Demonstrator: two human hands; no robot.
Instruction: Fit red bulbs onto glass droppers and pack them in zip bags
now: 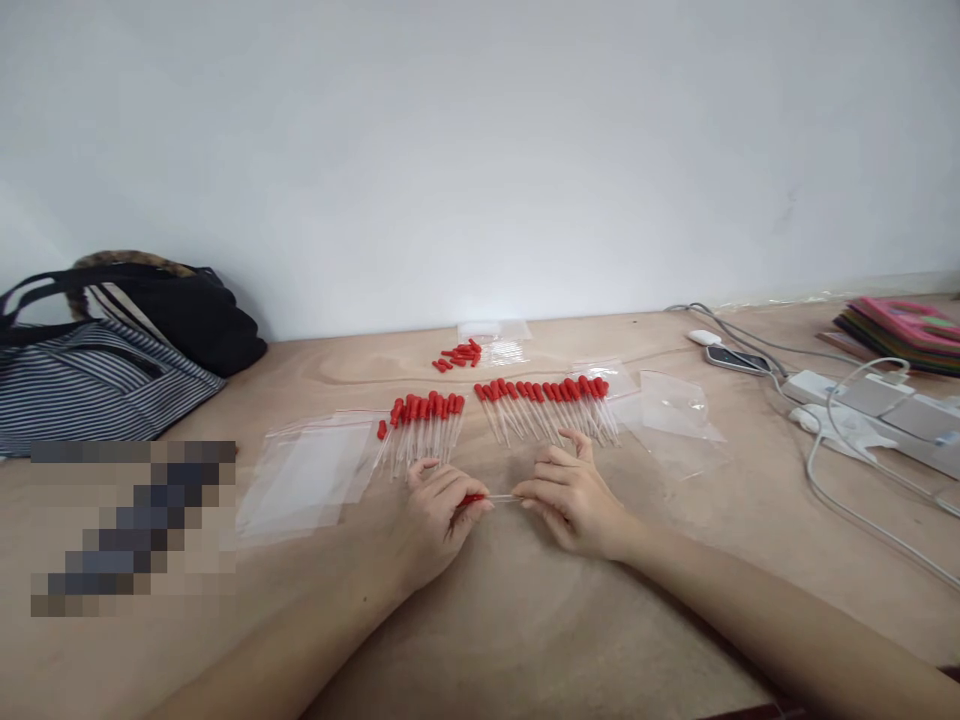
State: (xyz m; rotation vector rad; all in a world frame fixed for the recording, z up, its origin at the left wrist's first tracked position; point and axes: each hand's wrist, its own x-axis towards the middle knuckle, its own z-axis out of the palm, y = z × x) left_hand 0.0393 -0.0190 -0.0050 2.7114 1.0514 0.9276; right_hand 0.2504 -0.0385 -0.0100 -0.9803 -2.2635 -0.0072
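Observation:
My left hand (pixel 441 508) is closed, pinching a red rubber bulb (pixel 469 500) between thumb and fingers. From that bulb a clear dropper tube (pixel 501 498) runs level to the right, its other end pinched in my right hand (pixel 568 500). The bulb and the near end of the tube meet at my left fingertips, so how far one sits in the other is hidden. Just beyond my hands lie two rows of red-topped droppers, a left group (pixel 426 425) and a right group (pixel 551 400). A small pile of loose red bulbs (pixel 461 353) rests farther back.
Clear zip bags (pixel 311 475) lie to the left, with another bag (pixel 679 415) to the right. A white power strip (pixel 892 410), cables and a dark phone-like device (pixel 737 360) occupy the right side. A striped bag (pixel 97 375) stands at the left; a wall closes the back.

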